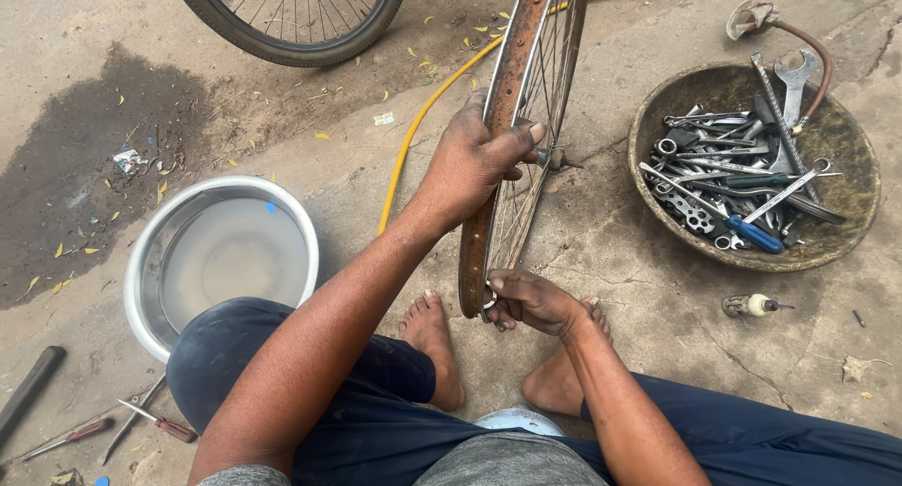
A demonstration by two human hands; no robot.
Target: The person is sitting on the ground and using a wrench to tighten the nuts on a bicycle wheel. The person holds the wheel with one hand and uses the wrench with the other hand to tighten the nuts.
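Rusty brown along the bare wheel rim [496,157], with thin silver spokes [526,195] fanning inside it. To the left, a shiny silver bowl [150,251] of cloudy grey water. A bright yellow hose [413,133] snakes over pale grey concrete [620,251]. On the right, a dull brown pan [846,223] of silver wrenches [794,82], one screwdriver [752,234] handle vivid blue. Dark navy trousers [376,420] near us.

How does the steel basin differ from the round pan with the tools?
The steel basin is shiny and holds cloudy water; the dark pan is dull, rusty-looking and heaped with spanners. The basin sits at the person's left, the pan at their right. Both are round and rest on concrete.
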